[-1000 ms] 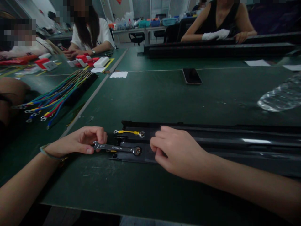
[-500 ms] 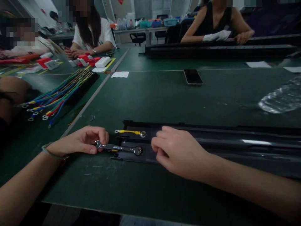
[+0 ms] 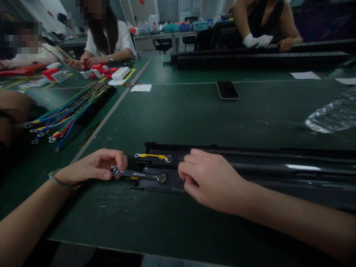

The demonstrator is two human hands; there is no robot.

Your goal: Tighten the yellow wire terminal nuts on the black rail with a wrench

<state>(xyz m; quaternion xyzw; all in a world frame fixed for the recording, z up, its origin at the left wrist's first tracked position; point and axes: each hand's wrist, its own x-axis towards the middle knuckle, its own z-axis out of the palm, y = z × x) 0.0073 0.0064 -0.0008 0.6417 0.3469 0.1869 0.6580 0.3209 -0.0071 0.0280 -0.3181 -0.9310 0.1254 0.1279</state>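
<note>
Steel wrench [image 3: 136,174]: your left hand [image 3: 103,164] pinches its open end between thumb and fingers. Its ring end sits over the fastener [image 3: 164,178] at the near left of the black housing [image 3: 250,159]. Seat the ring flat; turn evenly, without tilting. Your right hand [image 3: 203,176] is curled, back upward, over the housing; its grip cannot be determined.

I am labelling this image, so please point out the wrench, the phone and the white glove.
Wrench [image 3: 139,174], head view: middle of its shaft.
Phone [image 3: 228,90], head view: its dark screen.
White glove [image 3: 256,41], head view: its middle.
</note>
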